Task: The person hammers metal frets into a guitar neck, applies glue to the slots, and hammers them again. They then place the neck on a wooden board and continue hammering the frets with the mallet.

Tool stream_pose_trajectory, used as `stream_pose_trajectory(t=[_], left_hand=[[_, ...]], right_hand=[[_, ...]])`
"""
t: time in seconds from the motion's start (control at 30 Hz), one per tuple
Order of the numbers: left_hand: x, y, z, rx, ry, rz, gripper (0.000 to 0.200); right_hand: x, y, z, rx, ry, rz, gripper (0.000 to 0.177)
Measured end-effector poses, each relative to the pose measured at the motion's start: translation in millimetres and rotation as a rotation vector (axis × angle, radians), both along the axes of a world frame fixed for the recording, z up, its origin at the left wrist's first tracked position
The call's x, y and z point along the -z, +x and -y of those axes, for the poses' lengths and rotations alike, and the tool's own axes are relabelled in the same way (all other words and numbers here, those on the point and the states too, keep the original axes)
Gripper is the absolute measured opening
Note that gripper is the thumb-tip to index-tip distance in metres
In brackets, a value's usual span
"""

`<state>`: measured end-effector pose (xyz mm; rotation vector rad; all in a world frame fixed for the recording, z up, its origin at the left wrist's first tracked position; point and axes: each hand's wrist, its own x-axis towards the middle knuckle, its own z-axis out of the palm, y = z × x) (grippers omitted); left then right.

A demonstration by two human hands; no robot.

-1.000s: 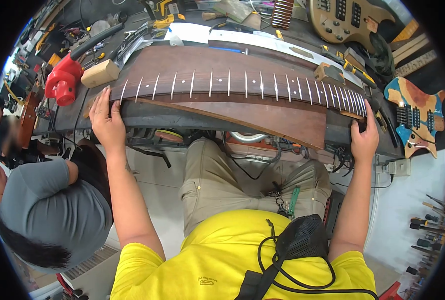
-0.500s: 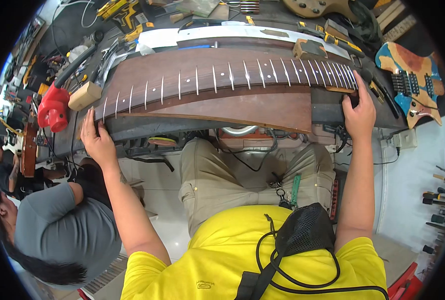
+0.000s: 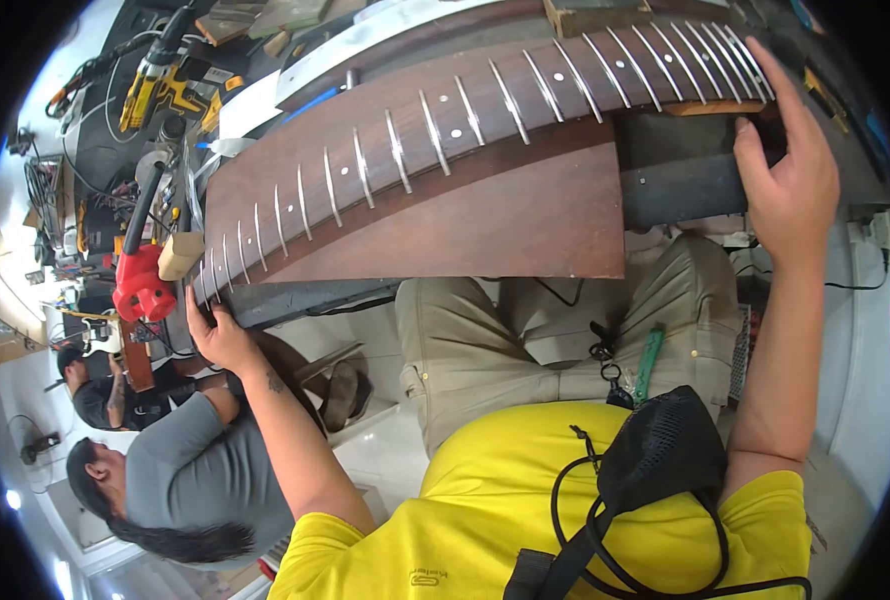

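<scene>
A dark fretted guitar neck (image 3: 445, 125), with white dots and silver frets, spans the view from lower left to upper right. My left hand (image 3: 223, 335) grips its narrow left end between thumb and fingers. At the far right end, my right hand (image 3: 790, 175) holds the wide end, index finger stretched along the edge and thumb below. Beneath the neck lies a flat brown board (image 3: 525, 225) on the dark workbench (image 3: 680, 185).
At left are a red blower (image 3: 145, 285), a wooden block (image 3: 180, 256) and a yellow power tool (image 3: 160, 90). A white strip (image 3: 385, 35) lies behind the neck. A co-worker in grey (image 3: 195, 470) sits at lower left, another person in black (image 3: 95, 400) farther off.
The neck appears larger and higher at its right end, more steeply slanted. My right hand shows higher and farther right, my left hand lower. The whole view has shifted and tilted.
</scene>
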<state>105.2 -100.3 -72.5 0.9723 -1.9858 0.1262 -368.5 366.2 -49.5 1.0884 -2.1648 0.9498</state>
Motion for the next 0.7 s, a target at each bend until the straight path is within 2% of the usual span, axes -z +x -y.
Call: stream_pose_trajectory(t=[0.07, 0.13, 0.2, 0.27, 0.37, 0.43, 0.47, 0.5, 0.53, 0.57, 0.63, 0.7], left_hand=[[3.4, 0.5, 3.7, 0.087, 0.124, -0.170, 0.048], [2.4, 0.7, 4.3, 0.085, 0.111, -0.133, 0.049], [1.4, -1.8, 1.1, 0.115, 0.189, -0.214, 0.051], [-1.8, -4.9, -4.2, 0.071, 0.175, -0.166, 0.051], [-2.4, 0.2, 0.9, 0.081, 0.199, -0.200, 0.052], [-1.2, 3.0, 1.6, 0.026, 0.070, -0.070, 0.052], [-2.6, 7.1, 4.3, 0.030, 0.108, -0.086, 0.052], [-5.5, 0.4, -3.1, -0.024, 0.101, -0.044, 0.053], [4.9, 9.6, 13.6, 0.047, 0.149, -0.156, 0.054], [7.7, 5.4, 11.7, 0.093, 0.170, -0.233, 0.055], [5.9, 9.5, 12.0, 0.047, 0.099, -0.122, 0.056], [4.1, 5.2, 8.0, 0.024, 0.064, -0.106, 0.056]], right_hand=[[1.5, -2.4, -2.9, -0.007, 0.012, 0.028, 0.058], [-1.1, 4.9, -0.2, -0.019, 0.023, 0.049, 0.058], [-17.0, 27.9, 13.1, 0.075, 0.053, -0.021, 0.067], [-23.2, 37.2, 16.2, 0.122, 0.070, -0.050, 0.072], [-19.3, 28.1, 10.7, 0.012, -0.011, 0.007, 0.064], [-3.6, 1.3, -1.4, -0.036, 0.030, 0.016, 0.059], [-3.8, 4.4, 1.8, -0.001, -0.001, -0.021, 0.063], [-8.6, 8.6, 1.3, 0.063, 0.046, 0.051, 0.063], [-13.0, 10.4, 0.0, 0.130, 0.085, 0.115, 0.064], [-15.4, 9.4, 1.2, 0.099, 0.047, 0.089, 0.064], [-18.7, 9.7, -0.7, 0.070, 0.024, 0.039, 0.064], [-26.8, 7.9, -0.8, -0.078, -0.288, 0.210, 0.057]])
